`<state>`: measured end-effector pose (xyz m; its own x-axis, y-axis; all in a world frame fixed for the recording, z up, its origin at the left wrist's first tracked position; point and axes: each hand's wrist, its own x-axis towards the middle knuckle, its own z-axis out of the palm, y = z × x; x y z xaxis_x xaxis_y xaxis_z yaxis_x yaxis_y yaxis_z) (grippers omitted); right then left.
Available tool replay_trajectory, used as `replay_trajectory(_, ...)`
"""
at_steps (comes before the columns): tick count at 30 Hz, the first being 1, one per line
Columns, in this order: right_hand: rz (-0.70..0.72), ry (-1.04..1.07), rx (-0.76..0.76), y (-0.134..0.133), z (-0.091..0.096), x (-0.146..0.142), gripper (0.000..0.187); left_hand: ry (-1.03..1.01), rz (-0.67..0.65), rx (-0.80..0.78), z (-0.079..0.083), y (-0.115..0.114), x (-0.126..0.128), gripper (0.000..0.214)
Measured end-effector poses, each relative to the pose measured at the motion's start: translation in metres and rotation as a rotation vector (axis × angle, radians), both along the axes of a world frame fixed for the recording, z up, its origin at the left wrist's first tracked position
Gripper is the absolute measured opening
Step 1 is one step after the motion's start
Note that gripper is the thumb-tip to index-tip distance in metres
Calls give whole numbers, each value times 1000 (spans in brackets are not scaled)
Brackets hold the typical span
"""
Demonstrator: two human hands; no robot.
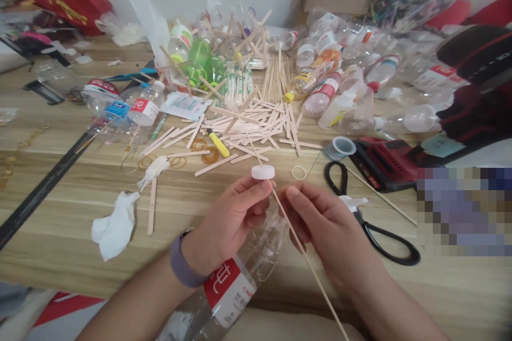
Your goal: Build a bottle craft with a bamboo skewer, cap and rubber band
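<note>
My left hand (236, 213), with a purple wristband, pinches a white bottle cap (263, 172) between thumb and fingers. A long thin wooden stick (306, 256) runs from above the cap down to the lower right and appears to pass through it. My right hand (320, 218) is just right of the cap, thumb and fingers pressed together; what they hold, if anything, is hidden. Below both hands leans a clear plastic bottle (230, 290) with a red and white label, partly covered by my left forearm. Whether it touches the cap is hidden.
Black-handled scissors (390, 245), a thread spool (338, 147) and a red-black power tool (380, 162) lie to the right. Flat wooden sticks (256, 125), a yellow-handled tool (218, 145) and several plastic bottles (320, 72) lie ahead. Crumpled tissue (115, 226) is at left.
</note>
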<state>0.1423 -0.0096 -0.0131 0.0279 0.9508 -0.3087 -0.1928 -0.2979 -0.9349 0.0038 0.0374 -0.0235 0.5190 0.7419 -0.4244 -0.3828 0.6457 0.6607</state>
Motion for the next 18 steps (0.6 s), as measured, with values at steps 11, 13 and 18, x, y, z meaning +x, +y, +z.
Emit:
replay_trajectory(11,97,-155,100,5,-4,0,24,11,65,-64,3,0,3,29)
replay_trajectory(13,48,-148,99,4,-3,1,25,21,66,-65,2,0,3,30)
replay_trajectory(18,4,-396,213,2,-3,5,18,67,85,-42,0,1,2,28)
